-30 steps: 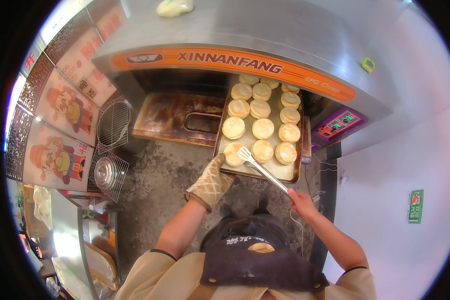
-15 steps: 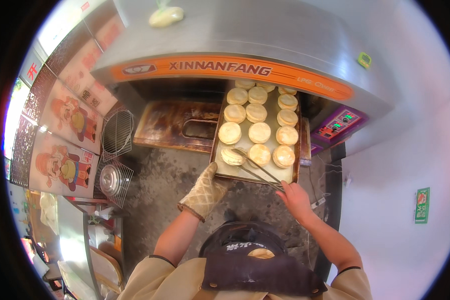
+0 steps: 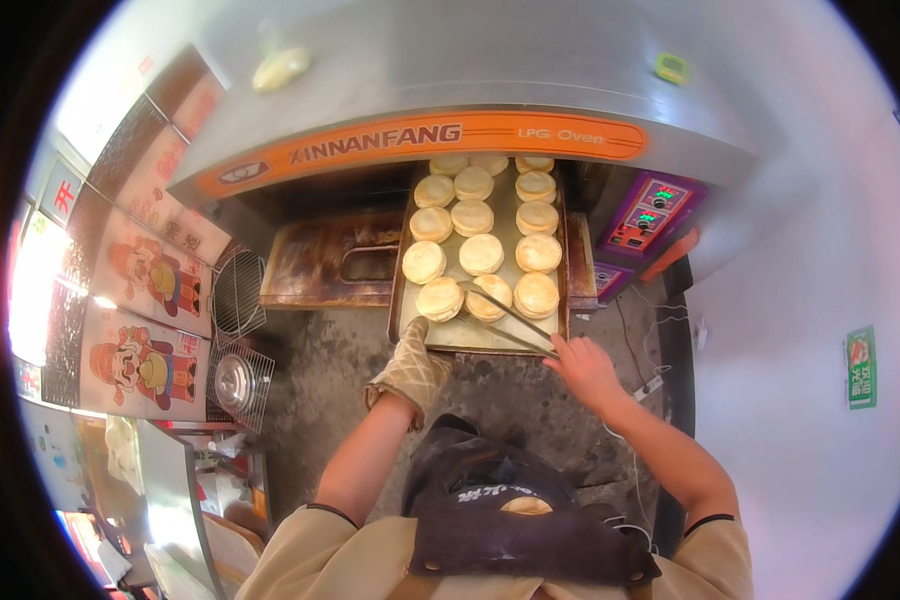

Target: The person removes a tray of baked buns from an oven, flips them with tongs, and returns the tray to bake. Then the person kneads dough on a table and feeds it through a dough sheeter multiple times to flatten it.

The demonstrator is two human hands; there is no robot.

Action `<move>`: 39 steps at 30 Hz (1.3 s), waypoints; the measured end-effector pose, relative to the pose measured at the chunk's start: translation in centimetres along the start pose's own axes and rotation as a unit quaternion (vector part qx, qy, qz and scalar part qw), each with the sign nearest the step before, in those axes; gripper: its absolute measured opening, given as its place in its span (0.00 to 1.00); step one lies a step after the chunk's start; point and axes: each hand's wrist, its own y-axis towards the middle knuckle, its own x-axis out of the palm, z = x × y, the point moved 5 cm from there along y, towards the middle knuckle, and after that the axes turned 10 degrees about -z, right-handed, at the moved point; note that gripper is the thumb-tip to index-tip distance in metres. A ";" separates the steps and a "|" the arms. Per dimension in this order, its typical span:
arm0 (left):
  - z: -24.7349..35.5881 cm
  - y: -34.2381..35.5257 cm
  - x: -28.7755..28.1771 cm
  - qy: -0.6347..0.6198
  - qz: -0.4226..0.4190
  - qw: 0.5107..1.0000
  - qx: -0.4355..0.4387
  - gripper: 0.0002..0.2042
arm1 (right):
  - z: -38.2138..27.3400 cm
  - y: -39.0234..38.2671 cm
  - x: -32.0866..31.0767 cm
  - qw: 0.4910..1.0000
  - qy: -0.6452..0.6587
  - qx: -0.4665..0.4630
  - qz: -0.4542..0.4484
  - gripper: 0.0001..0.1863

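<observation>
My left hand (image 3: 405, 370), in a quilted oven mitt, grips the lower left corner of a baking tray (image 3: 402, 320) that sticks out of the oven. Rows of several round, pale golden pastries (image 3: 481, 254) sit on it. My right hand (image 3: 582, 370) is closed on long metal tongs (image 3: 518, 320); their tips lie between the front left pastry (image 3: 436, 298) and the front middle pastry (image 3: 490, 298), touching at least one of them. Which one they grip, if either, I cannot tell.
The steel oven (image 3: 460, 70) has a control panel (image 3: 648, 215) at right and a browned deck (image 3: 305, 260) beside the tray. Wire racks (image 3: 238, 290) and a shelving unit (image 3: 175, 480) stand left; a white wall (image 3: 790, 350) is right. Cables (image 3: 650, 320) run down near the floor.
The tongs have turned in my right hand. The front left pastry, tilted half a second ago, now lies flatter, and the tongs' tips reach beside it. The view has shifted slightly.
</observation>
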 end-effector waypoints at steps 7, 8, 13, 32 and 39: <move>-0.7 -2.1 2.0 -0.042 -0.100 0.994 -0.005 0.22 | -3.0 -6.2 -3.8 0.993 0.073 0.087 -0.019 0.29; -0.4 -2.0 1.7 -0.030 -0.114 0.993 -0.012 0.22 | -3.5 -6.2 -3.7 0.991 0.092 0.094 -0.017 0.29; -0.3 -1.7 2.8 0.008 -0.158 0.981 -0.114 0.26 | -5.4 -2.0 -0.9 0.989 0.085 0.122 -0.013 0.28; 0.8 0.7 0.4 0.135 -0.096 0.947 -0.274 0.20 | -13.4 -11.4 4.8 0.912 0.061 0.360 0.185 0.27; 1.1 3.1 -0.9 0.301 -0.152 0.911 -0.238 0.19 | -19.6 -14.4 12.5 0.805 0.136 0.502 0.286 0.23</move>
